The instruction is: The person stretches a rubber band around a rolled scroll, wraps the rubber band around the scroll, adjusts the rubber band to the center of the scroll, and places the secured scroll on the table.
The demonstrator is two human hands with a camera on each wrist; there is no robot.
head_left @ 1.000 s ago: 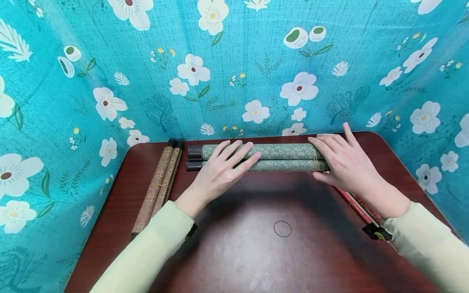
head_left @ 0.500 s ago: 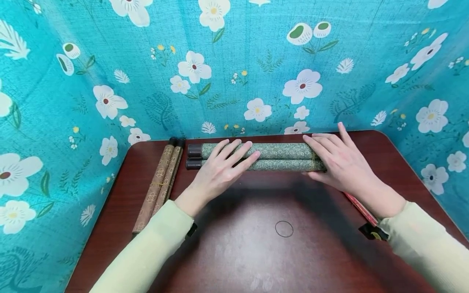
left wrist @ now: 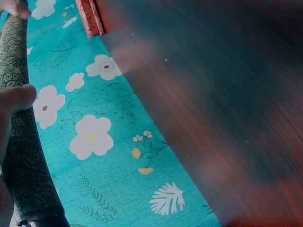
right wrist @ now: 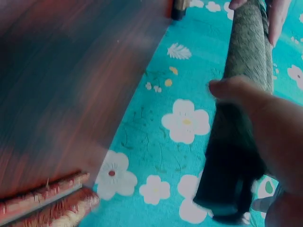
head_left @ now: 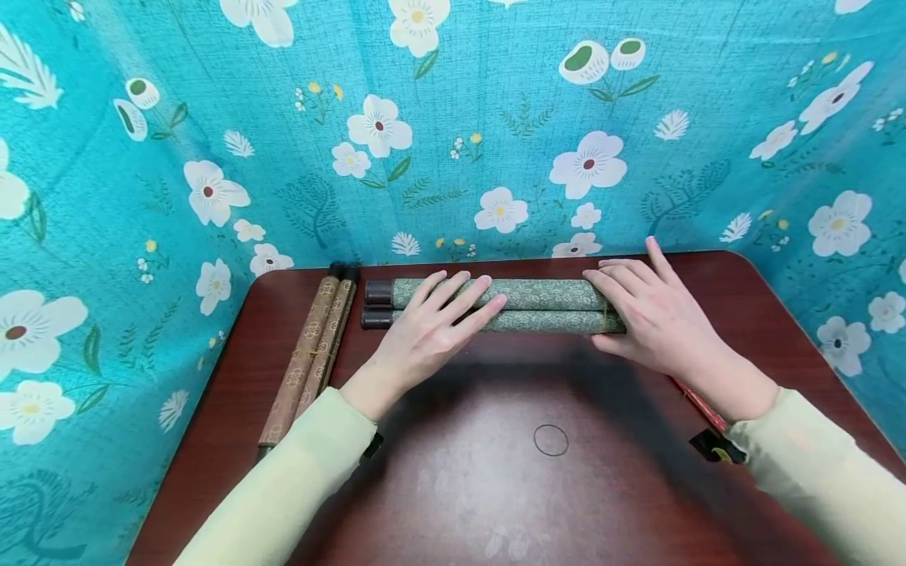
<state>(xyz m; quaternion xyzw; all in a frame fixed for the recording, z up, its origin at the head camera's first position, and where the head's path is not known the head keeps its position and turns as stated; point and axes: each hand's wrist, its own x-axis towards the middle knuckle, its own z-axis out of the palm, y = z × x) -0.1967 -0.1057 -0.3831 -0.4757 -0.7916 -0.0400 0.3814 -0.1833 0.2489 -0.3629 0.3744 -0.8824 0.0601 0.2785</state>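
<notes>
Gripping 2 green scrolls (head_left: 541,294) (head_left: 541,321) crosswise, the hands (head_left: 432,324) (head_left: 654,318) (angled inward) arch over them.

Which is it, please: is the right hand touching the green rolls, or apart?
Touching: the head view shows the right hand gripping the green rolls, fingers over the far roll, thumb at the near side.

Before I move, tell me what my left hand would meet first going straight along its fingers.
Your left hand holds the green scrolls; past them, it would probably meet the blue flowered cloth first, though the head view leaves the depth between unclear.
</notes>
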